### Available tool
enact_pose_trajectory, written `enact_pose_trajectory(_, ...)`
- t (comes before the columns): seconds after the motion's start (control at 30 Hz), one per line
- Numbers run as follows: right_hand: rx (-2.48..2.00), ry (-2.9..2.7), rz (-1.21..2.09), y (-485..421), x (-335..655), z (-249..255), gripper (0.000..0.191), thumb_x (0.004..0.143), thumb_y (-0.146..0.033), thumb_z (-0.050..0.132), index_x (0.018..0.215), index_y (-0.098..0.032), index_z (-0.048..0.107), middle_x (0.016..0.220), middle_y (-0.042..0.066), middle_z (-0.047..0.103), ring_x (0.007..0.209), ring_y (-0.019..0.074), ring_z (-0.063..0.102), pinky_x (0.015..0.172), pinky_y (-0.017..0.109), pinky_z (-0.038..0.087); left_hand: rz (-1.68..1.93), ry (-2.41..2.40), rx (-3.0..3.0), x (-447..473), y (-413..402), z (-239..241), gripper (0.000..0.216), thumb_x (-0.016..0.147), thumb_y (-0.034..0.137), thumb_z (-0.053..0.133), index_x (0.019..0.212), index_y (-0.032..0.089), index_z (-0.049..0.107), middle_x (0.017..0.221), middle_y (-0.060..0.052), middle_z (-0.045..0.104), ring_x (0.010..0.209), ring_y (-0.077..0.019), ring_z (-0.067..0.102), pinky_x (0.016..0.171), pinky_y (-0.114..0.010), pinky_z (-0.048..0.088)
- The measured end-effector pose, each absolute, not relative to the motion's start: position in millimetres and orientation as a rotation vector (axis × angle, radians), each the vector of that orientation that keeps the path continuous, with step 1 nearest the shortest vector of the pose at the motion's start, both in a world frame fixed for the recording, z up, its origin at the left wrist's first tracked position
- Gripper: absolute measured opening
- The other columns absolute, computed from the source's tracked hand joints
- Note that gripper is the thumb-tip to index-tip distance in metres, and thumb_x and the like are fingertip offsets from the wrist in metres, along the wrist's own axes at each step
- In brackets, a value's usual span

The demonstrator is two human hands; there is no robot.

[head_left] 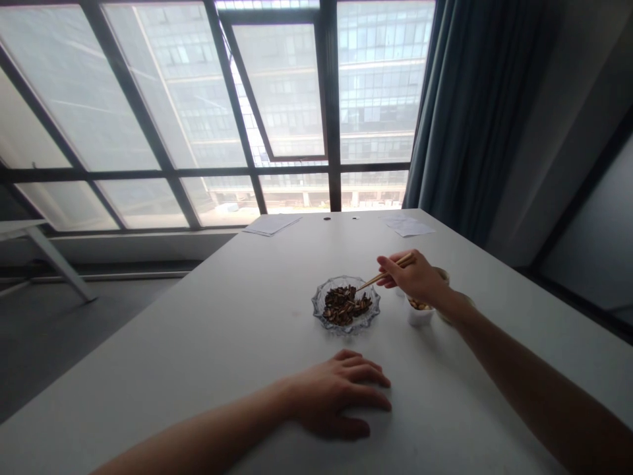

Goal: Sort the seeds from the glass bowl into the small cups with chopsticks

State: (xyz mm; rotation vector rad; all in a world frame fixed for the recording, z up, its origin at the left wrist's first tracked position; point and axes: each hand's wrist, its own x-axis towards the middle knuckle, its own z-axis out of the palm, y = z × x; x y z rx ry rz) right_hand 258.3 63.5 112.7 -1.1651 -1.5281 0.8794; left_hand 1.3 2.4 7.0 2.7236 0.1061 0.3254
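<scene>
My right hand (413,274) is closed around a pair of wooden chopsticks (383,275), whose tips reach down to the right side of a glass dish (320,316). In that scalloped clear dish lies a heap of dark brown striped seeds (341,307), perhaps sunflower seeds. Whether the tips pinch a seed is too small to tell. My left hand (343,392) rests flat on the white table (237,356) in front of the dish, fingers spread and holding nothing. Beneath my right wrist stands a small white cup (420,318) with light brown pieces in it, partly hidden by the arm.
Behind my right hand and forearm, other round containers (442,274) show only in part. Paper sheets (273,225) lie at the table's far left corner, and more papers (408,226) at the far right. Windows and a blue curtain (459,119) stand beyond.
</scene>
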Motion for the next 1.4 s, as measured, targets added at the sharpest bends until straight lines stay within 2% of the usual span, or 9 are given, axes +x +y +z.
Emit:
enact_pose_trajectory(0.2, -1.154, -1.467, 0.903, 68, 250, 99, 0.062, 0.074, -0.075, 0.081, 0.075, -0.014, 0.074, 0.073, 0.017, 0.08, 0.069, 0.0304, 0.082, 0.058, 0.03, 0.069, 0.33, 0.102, 2.722, 2, 2, 9, 0.054, 0.096, 0.057, 0.063, 0.143, 0.03, 0.058, 0.15, -0.008, 0.061, 0.143, -0.0282, 0.054, 0.126, -0.044, 0.031)
enact_pose_trajectory(0.47, -1.173, -1.419, 0.85, 74, 250, 93, 0.055, 0.079, -0.067, 0.083, 0.069, -0.014, 0.073, 0.07, 0.016, 0.079, 0.062, 0.0281, 0.081, 0.056, 0.029, 0.069, 0.341, 0.098, 2.725, 1, 3, 7, 0.055, 0.096, 0.057, 0.064, 0.142, 0.03, 0.058, 0.15, -0.008, 0.061, 0.142, -0.0274, 0.054, 0.127, -0.043, 0.029)
enact_pose_trajectory(0.7, -1.186, -1.368, 0.699, 62, 286, 134, 0.046, 0.085, -0.062, 0.081, 0.074, -0.017, 0.077, 0.077, 0.014, 0.081, 0.067, 0.0279, 0.081, 0.061, 0.032, 0.07, 0.342, 0.102, 2.723, 2, 3, 7, 0.055, 0.095, 0.057, 0.064, 0.142, 0.03, 0.058, 0.15, -0.008, 0.061, 0.142, -0.0275, 0.055, 0.126, -0.043, 0.031)
enact_pose_trajectory(0.8, -1.222, -1.335, 0.595, 57, 311, 152, 0.042, 0.086, -0.058, 0.08, 0.071, -0.02, 0.076, 0.072, 0.012, 0.08, 0.066, 0.0294, 0.081, 0.059, 0.033, 0.07, 0.32, 0.113, 2.719, 1, 2, 8, 0.055, 0.095, 0.057, 0.064, 0.142, 0.03, 0.058, 0.15, -0.009, 0.061, 0.142, -0.0281, 0.055, 0.126, -0.044, 0.032)
enact_pose_trajectory(0.93, -1.306, -1.328, 0.515, 59, 333, 157, 0.037, 0.086, -0.054, 0.081, 0.069, -0.021, 0.074, 0.067, 0.012, 0.079, 0.064, 0.031, 0.081, 0.06, 0.037, 0.07, 0.312, 0.114, 2.724, 1, 3, 8, 0.055, 0.095, 0.057, 0.064, 0.143, 0.03, 0.058, 0.15, -0.01, 0.061, 0.143, -0.0293, 0.055, 0.126, -0.045, 0.031)
enact_pose_trajectory(1.1, -1.323, -1.338, 0.537, 63, 334, 154, 0.035, 0.081, -0.05, 0.087, 0.07, -0.019, 0.075, 0.065, 0.011, 0.078, 0.059, 0.028, 0.079, 0.056, 0.033, 0.069, 0.316, 0.116, 2.723, 0, 3, 6, 0.055, 0.095, 0.058, 0.064, 0.142, 0.03, 0.058, 0.15, -0.009, 0.061, 0.142, -0.0286, 0.055, 0.126, -0.045, 0.031)
enact_pose_trajectory(1.23, -1.269, -1.369, 0.58, 59, 321, 155, 0.04, 0.085, -0.056, 0.083, 0.073, -0.019, 0.076, 0.069, 0.011, 0.079, 0.063, 0.0268, 0.08, 0.057, 0.031, 0.069, 0.309, 0.117, 2.725, 0, 2, 7, 0.056, 0.095, 0.058, 0.063, 0.143, 0.03, 0.057, 0.15, -0.01, 0.061, 0.142, -0.0293, 0.054, 0.126, -0.046, 0.031)
enact_pose_trajectory(1.4, -1.172, -1.489, 0.772, 55, 294, 144, 0.056, 0.075, -0.073, 0.082, 0.077, -0.016, 0.078, 0.074, 0.014, 0.081, 0.066, 0.0283, 0.081, 0.061, 0.033, 0.07, 0.308, 0.109, 2.723, 1, 3, 8, 0.055, 0.095, 0.057, 0.064, 0.143, 0.031, 0.057, 0.15, -0.009, 0.061, 0.142, -0.0285, 0.055, 0.126, -0.045, 0.031)
